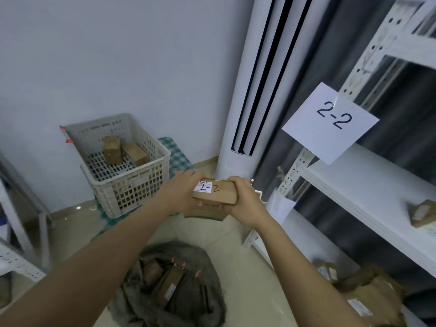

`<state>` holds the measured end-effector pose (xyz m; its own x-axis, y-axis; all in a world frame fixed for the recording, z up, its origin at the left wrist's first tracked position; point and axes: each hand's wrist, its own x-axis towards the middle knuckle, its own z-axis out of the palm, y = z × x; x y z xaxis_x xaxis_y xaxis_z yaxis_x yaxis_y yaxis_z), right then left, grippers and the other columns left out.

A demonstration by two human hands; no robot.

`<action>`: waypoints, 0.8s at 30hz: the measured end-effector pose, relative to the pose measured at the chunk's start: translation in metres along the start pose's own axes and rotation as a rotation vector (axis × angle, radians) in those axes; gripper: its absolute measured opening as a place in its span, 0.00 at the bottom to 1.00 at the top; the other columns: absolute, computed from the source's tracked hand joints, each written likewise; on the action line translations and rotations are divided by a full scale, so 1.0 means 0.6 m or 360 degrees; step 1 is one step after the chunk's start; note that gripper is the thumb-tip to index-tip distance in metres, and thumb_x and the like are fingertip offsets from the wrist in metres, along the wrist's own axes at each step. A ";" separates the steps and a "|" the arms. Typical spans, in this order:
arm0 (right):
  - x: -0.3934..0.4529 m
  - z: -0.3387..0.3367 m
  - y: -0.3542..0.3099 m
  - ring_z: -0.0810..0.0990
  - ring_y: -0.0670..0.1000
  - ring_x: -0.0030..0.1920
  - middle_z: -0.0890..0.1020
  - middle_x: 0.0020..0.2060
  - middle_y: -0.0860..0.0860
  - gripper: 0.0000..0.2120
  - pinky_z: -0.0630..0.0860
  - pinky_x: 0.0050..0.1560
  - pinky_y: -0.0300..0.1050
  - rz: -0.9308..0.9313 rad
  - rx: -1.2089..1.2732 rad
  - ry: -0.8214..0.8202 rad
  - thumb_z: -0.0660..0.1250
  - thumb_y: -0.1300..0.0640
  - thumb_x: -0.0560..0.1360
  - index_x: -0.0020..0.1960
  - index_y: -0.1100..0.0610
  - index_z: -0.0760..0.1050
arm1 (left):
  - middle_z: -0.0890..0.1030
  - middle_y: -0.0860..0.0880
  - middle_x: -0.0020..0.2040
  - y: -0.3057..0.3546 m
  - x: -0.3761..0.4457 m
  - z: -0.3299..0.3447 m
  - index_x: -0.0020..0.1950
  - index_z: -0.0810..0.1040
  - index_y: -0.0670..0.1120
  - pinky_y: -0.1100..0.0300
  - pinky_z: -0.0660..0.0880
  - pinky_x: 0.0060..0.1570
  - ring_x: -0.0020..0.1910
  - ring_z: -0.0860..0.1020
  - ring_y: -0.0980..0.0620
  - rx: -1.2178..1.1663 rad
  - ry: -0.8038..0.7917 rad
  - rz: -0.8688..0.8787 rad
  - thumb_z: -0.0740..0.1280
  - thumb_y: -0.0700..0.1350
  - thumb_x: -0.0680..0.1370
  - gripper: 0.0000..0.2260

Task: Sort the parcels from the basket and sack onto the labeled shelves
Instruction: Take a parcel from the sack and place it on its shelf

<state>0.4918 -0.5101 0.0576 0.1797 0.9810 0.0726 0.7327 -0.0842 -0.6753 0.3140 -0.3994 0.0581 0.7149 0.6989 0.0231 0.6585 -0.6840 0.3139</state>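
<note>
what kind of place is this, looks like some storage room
Most likely a small parcel-sorting or stock room. White metal shelving carries a paper label reading 2-2, both hands hold a parcel marked the same, and more boxes wait in a plastic basket.

Ahead of you a plain pale wall [118, 55] meets a glossy cream tiled floor [247, 279], which catches a few small glints of light. In the corner stands a tall white floor air conditioner [254, 90] with dark vertical slots, and just to its right hangs a dark grey curtain [335, 43]. At your far left edge you can see part of a white metal frame [28, 208], standing on the floor.
</note>
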 end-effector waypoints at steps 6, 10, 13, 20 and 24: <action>-0.007 -0.031 -0.011 0.63 0.50 0.67 0.68 0.65 0.49 0.30 0.66 0.61 0.43 -0.0109 -0.0515 0.0021 0.71 0.53 0.71 0.71 0.51 0.65 | 0.70 0.50 0.64 0.043 0.019 -0.008 0.68 0.66 0.49 0.49 0.73 0.57 0.63 0.66 0.48 0.0099 0.0037 0.0043 0.73 0.51 0.71 0.28; -0.018 -0.046 0.003 0.65 0.53 0.65 0.71 0.63 0.50 0.27 0.67 0.57 0.45 0.0020 -0.0620 0.0142 0.68 0.50 0.74 0.71 0.51 0.65 | 0.69 0.50 0.65 0.091 0.042 -0.004 0.69 0.66 0.50 0.53 0.71 0.55 0.65 0.65 0.49 0.0101 0.0052 0.0160 0.71 0.51 0.72 0.27; -0.047 -0.059 0.028 0.65 0.53 0.65 0.70 0.62 0.49 0.27 0.68 0.57 0.45 0.0180 -0.0549 0.0214 0.68 0.51 0.74 0.71 0.49 0.65 | 0.70 0.51 0.62 0.124 0.055 0.009 0.66 0.67 0.50 0.54 0.72 0.53 0.63 0.67 0.50 0.0099 0.0004 0.0258 0.71 0.53 0.72 0.25; -0.160 -0.098 0.083 0.62 0.52 0.69 0.64 0.69 0.49 0.36 0.70 0.61 0.45 0.0481 -0.0454 0.0444 0.69 0.56 0.72 0.76 0.48 0.58 | 0.68 0.52 0.65 0.218 0.075 0.050 0.71 0.64 0.51 0.53 0.69 0.58 0.65 0.65 0.49 0.0089 -0.0140 0.0496 0.71 0.52 0.73 0.29; -0.246 -0.118 0.102 0.60 0.51 0.71 0.60 0.72 0.49 0.38 0.67 0.64 0.44 0.0719 -0.0398 0.0638 0.70 0.52 0.74 0.78 0.47 0.54 | 0.68 0.51 0.66 0.279 0.069 0.075 0.71 0.64 0.51 0.53 0.69 0.59 0.66 0.64 0.49 0.0035 -0.0167 0.0621 0.71 0.50 0.73 0.29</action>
<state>0.5567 -0.6722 0.0575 0.7012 0.7024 0.1221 0.6495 -0.5588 -0.5157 0.4646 -0.4942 0.0687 0.9316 0.3614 0.0393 0.3368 -0.8989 0.2802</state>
